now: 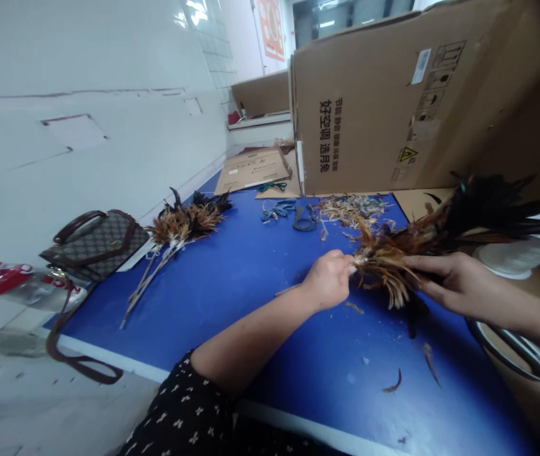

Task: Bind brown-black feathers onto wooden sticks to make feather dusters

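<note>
A feather duster (384,256) with brown feathers and a black, bushy end lies across the right part of the blue table. My left hand (329,282) is closed round its handle end, where the brown feathers begin. A short length of thin stick (287,291) shows behind my left wrist. On the other side, my right hand (455,282) has its thumb and fingers closed on the brown feathers. The fingertips are partly hidden among them. Just beyond the duster sits a pile of loose feather scraps (353,209).
More feather dusters (187,221) on thin sticks lie at the left, beside a patterned handbag (99,244) and a plastic bottle (27,285). Blue strips (279,209) lie farther back. A large cardboard box (374,114) stands behind; a scissors-like handle (512,351) shows at right.
</note>
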